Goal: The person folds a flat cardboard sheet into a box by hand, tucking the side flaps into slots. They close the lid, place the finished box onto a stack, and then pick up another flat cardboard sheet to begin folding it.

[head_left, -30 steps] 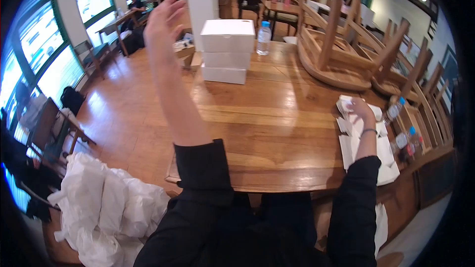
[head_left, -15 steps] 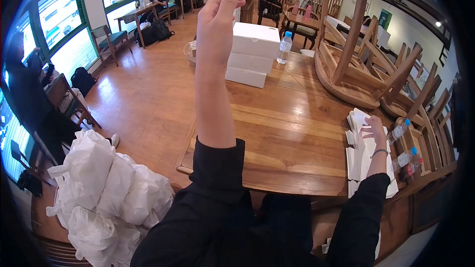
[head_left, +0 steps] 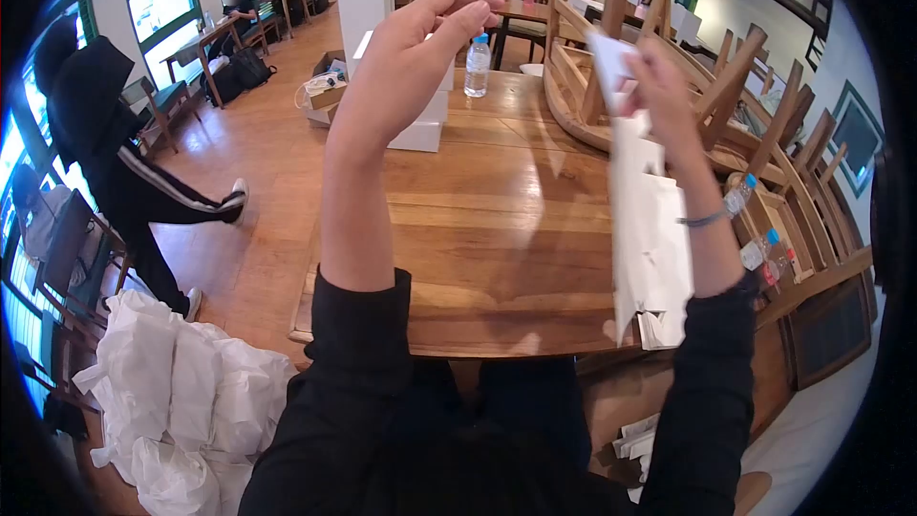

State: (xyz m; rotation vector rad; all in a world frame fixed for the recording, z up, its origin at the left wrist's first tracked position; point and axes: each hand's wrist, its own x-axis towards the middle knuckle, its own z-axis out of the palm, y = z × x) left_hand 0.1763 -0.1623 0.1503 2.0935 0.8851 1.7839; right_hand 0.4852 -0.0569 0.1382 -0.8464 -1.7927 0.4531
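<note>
- Here, my right hand (head_left: 659, 86) is raised and pinches the top of a flat white cardboard sheet (head_left: 651, 239), so the sheet hangs straight down along my forearm, above the table (head_left: 497, 229) edge.
- My left hand (head_left: 406, 62) is lifted too, holding nothing, with the fingers curved and thumb near the fingertips; it stays just left of the sheet's top, I judge in order to take it.
- Behind the left hand stands a stack of white boxes (head_left: 420, 129), and beside it a water bottle (head_left: 477, 65).
- Behind the right hand, upturned chairs (head_left: 621, 57) lie on the table.
</note>
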